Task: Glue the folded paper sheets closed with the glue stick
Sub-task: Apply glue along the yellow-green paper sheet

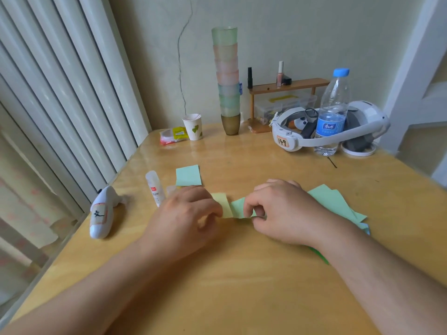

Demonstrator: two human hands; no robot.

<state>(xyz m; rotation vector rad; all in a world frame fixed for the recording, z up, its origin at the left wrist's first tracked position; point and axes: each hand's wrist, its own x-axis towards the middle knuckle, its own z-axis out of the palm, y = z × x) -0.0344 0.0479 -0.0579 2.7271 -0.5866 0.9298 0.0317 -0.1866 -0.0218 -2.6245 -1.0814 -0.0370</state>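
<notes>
- One left hand [191, 213] pinches one yellow sheet [221, 204].
- One right hand [280, 211], fingers curled, pinches one green sheet [238, 207].
- One glue stick [154, 187] stands upright.

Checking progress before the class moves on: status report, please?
Left hand pinching yellow sheet; right hand pinching green sheet. Glue stick standing unused, left. Nothing obstructing.

Both hands at table [242, 286] centre: left hand [186, 213] pinches yellow folded sheet [221, 204], right hand [278, 211] pinches green folded sheet [238, 207], sheets touching. Glue stick [154, 187] upright just left of left hand. Green square [188, 175] behind it. Loose green sheets [338, 204] under right wrist. Cup stack [227, 81], water bottle [332, 112], headset [326, 129] along far edge.
</notes>
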